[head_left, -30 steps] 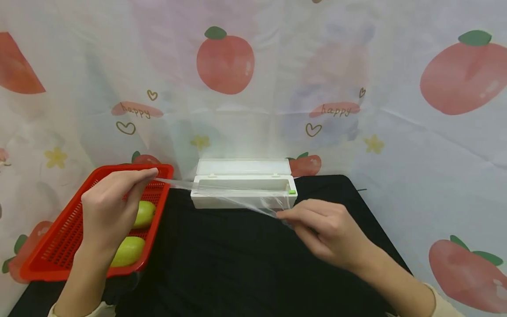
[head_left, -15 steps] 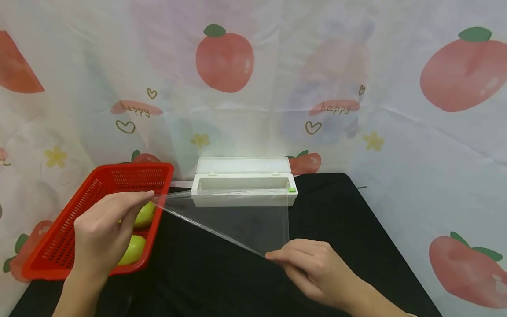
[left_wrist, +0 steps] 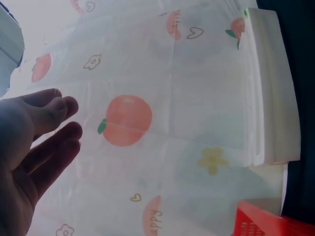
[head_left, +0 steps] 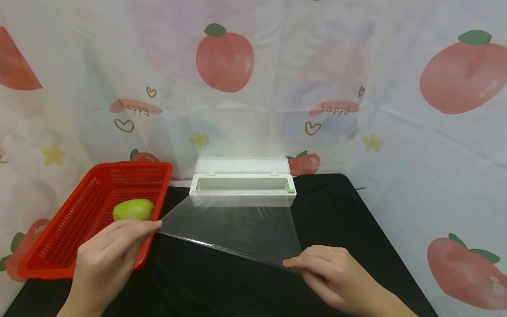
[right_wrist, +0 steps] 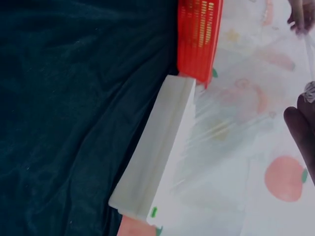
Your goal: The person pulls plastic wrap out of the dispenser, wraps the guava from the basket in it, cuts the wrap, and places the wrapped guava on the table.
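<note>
A sheet of clear cling film (head_left: pixel 233 224) stretches from the white cling film dispenser (head_left: pixel 242 200) toward me. My left hand (head_left: pixel 112 259) pinches its near left corner between thumb and fingers, beside the red basket. The near right corner is pinched by my right hand (head_left: pixel 336 275), over the black cloth. The dispenser's lid (head_left: pixel 242 165) stands raised at the back, and a green slider (head_left: pixel 291 191) sits at the right end of its front edge. In the left wrist view, thumb and index finger of the left hand (left_wrist: pixel 44 132) meet at the film.
The red plastic basket (head_left: pixel 51 275) stands at the left with a green fruit (head_left: pixel 133 209) inside; my left hand covers part of it. Black cloth (head_left: pixel 222 286) covers the table. Behind hangs a pale curtain (head_left: pixel 277 79) printed with fruit.
Both hands have drawn the film out of the dispenser toward me. The left hand has come down from the basket's far end, the right hand nearer, and the sheet is now wider and flatter.
</note>
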A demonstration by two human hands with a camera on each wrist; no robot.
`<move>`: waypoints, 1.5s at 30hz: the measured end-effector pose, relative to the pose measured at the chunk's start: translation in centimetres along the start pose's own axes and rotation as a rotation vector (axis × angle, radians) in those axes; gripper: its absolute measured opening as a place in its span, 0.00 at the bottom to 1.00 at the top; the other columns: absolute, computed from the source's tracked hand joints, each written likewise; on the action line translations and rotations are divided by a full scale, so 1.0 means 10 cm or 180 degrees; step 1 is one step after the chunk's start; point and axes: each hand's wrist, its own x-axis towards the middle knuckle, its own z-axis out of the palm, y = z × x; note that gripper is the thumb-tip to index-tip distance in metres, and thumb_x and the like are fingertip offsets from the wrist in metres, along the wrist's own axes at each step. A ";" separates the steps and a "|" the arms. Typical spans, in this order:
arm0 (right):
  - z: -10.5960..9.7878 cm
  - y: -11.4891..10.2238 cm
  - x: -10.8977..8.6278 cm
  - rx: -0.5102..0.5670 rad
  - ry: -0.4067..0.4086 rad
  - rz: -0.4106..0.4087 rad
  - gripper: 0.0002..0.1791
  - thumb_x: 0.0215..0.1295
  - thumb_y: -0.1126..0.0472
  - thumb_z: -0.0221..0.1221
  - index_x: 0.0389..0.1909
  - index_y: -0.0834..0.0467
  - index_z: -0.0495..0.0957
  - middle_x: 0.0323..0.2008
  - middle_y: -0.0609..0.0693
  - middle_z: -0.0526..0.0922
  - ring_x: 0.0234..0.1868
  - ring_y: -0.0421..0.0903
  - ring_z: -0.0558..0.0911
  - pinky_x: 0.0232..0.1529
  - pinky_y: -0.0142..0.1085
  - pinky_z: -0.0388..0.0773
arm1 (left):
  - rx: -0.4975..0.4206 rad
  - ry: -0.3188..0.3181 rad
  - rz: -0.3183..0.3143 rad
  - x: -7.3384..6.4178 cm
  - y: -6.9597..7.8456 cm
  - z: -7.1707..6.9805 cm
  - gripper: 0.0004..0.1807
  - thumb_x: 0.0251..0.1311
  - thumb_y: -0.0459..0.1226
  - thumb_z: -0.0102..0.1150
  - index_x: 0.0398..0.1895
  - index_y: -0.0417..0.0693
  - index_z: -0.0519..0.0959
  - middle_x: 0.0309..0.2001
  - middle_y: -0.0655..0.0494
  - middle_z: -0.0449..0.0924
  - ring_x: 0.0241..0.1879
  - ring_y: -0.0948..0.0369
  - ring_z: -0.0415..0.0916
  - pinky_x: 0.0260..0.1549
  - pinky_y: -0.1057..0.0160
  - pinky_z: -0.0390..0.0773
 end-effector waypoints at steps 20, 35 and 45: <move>0.21 0.12 -0.53 0.0442 -0.0379 0.0307 0.13 0.71 0.69 0.53 0.50 0.56 0.81 0.38 0.42 0.85 0.39 0.27 0.79 0.40 0.20 0.76 | -0.0947 -0.0947 0.0150 -0.61 -0.15 0.05 0.16 0.73 0.48 0.52 0.47 0.49 0.86 0.38 0.63 0.86 0.39 0.73 0.77 0.45 0.80 0.75; 0.46 0.18 -0.86 0.0648 -0.1009 0.0929 0.21 0.61 0.74 0.61 0.50 0.49 0.81 0.41 0.37 0.85 0.38 0.27 0.79 0.42 0.19 0.75 | -0.1411 -0.1405 -0.0136 -1.11 -0.27 0.30 0.26 0.42 0.22 0.74 0.47 0.52 0.85 0.37 0.64 0.86 0.35 0.71 0.78 0.35 0.79 0.75; 0.64 0.20 -1.01 0.0513 -0.1419 0.1119 0.16 0.65 0.68 0.62 0.46 0.44 0.83 0.37 0.32 0.77 0.37 0.26 0.73 0.40 0.16 0.69 | -0.1007 -0.1949 -0.0428 -1.26 -0.23 0.38 0.19 0.49 0.29 0.73 0.40 0.61 0.84 0.35 0.73 0.83 0.34 0.75 0.77 0.34 0.76 0.76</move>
